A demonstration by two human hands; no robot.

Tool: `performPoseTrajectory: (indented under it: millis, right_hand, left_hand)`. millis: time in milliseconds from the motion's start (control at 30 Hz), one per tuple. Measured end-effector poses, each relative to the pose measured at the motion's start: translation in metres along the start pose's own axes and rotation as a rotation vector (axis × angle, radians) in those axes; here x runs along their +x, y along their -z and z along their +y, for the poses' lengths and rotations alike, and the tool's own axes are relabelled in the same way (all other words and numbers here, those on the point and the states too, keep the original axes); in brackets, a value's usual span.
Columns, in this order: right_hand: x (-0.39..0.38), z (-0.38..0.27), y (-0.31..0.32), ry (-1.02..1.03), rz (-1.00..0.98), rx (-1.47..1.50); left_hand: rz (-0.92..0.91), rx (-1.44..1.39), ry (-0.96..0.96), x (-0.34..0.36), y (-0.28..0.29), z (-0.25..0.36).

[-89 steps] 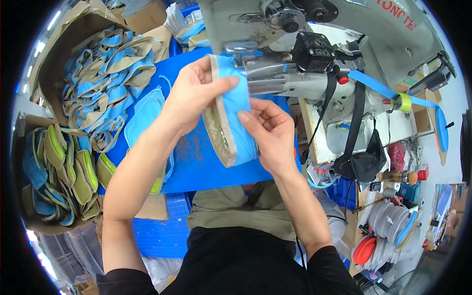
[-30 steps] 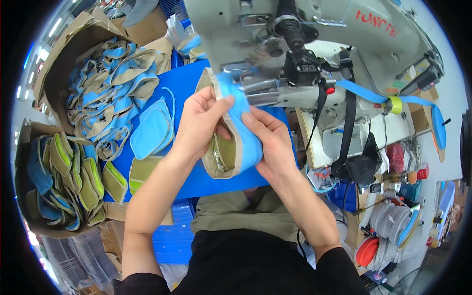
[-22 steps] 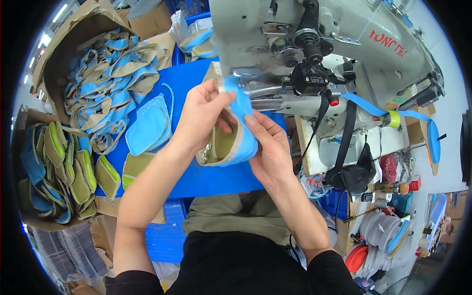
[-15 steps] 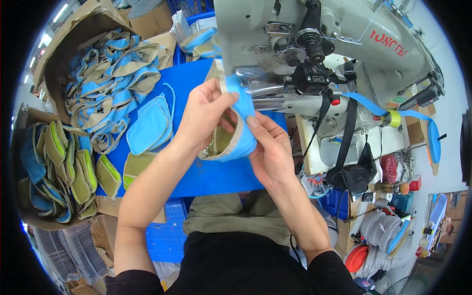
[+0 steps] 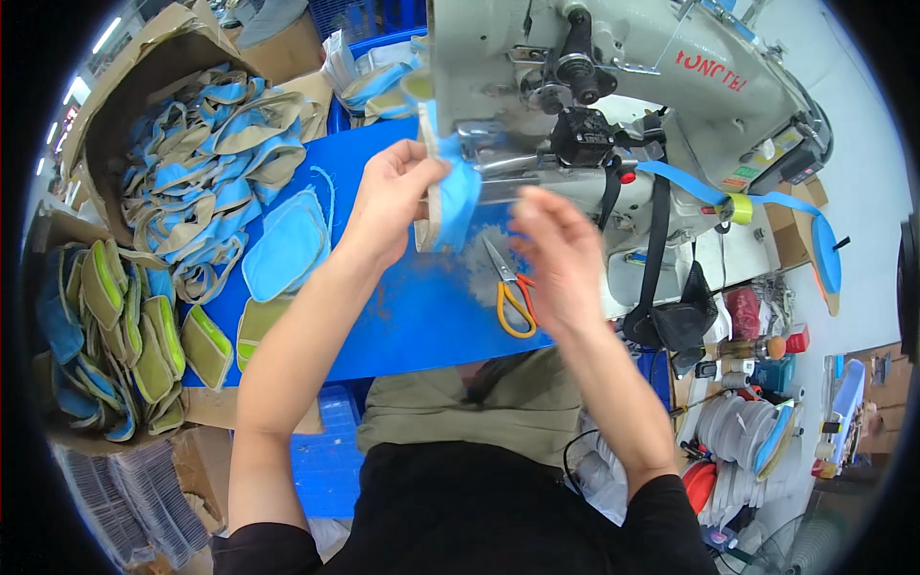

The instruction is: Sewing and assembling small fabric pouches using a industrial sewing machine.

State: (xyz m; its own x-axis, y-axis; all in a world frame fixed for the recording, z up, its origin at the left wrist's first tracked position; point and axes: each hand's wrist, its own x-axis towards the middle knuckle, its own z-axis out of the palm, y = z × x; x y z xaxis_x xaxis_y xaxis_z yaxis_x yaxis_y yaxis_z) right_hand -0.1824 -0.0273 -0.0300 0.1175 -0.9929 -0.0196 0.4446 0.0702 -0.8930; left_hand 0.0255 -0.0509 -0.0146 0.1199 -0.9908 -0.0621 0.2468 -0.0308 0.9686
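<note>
My left hand (image 5: 391, 199) pinches a blue fabric piece with tan edging (image 5: 458, 196) between thumb and fingers, in front of the sewing machine's arm (image 5: 503, 165). Away from the fabric, my right hand (image 5: 563, 257) hovers to its right; its fingers look partly curled but are blurred by motion. Scissors (image 5: 517, 305) with orange and red handles lie on the blue table (image 5: 407, 321), beside and partly behind that hand. Flat blue fabric pads (image 5: 286, 247) rest to the left of my left forearm.
At far left, one carton (image 5: 101, 144) is heaped with blue-and-tan fabric pieces, another holds olive-and-blue pads (image 5: 153, 355). Blue tape (image 5: 685, 182) runs from the sewing machine (image 5: 671, 48) to a roll (image 5: 826, 254) at right. Below are spools (image 5: 738, 431).
My right hand has let go of the fabric and moved right. The scissors now show on the table. The fabric hangs from my left hand, turned edge-on.
</note>
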Motion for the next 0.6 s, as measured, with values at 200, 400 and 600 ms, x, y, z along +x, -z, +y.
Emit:
performPoseTrajectory:
  millis: [200, 400, 600]
  right_hand:
    - [0.019, -0.186, 0.086, 0.996, 0.477, -0.686]
    - [0.15, -0.368, 0.252, 0.943, 0.629, -1.016]
    - [0.2, -0.396, 0.306, 0.416, 0.394, -0.794]
  left_hand:
    - [-0.016, -0.065, 0.058, -0.002, 0.01, -0.003]
    - [-0.035, -0.14, 0.071, 0.006, 0.003, -0.005]
    - [-0.012, 0.088, -0.063, 0.01, 0.01, -0.027]
